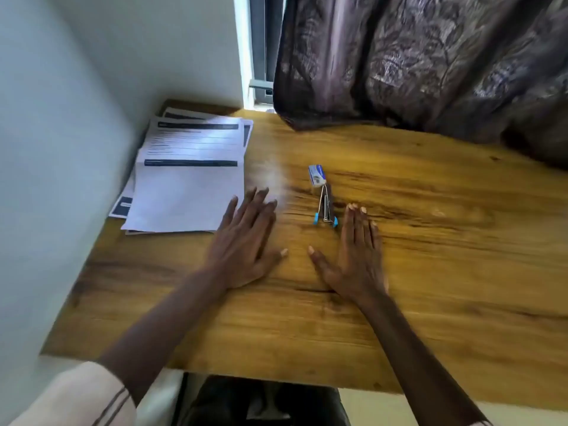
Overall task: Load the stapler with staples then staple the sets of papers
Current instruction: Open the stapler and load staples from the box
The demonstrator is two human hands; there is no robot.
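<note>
Both hands (246, 241) (356, 256) flat, empty — stapler (325, 209) between, untouched.

Wood, paper, metal, cloth
Glossy grained wooden bench (430, 241); matt white papers (190, 179); shiny metal stapler (326, 209) with blue plastic; patterned cloth curtain (430, 56).

A single head-worn, wide-angle camera looks forward and steeply down from above the near edge of a wooden table (430, 272), close enough that both forearms enter from the bottom of the frame. The view is rolled, so the table's near edge slopes from 9 o'clock down toward 4 o'clock. A pale wall (61, 118) fills the 9 to 11 o'clock side and a dark curtain (415, 63) hangs from 12 to 2 o'clock. Edges blur and bend with the lens. No second view shares the scene.
</note>
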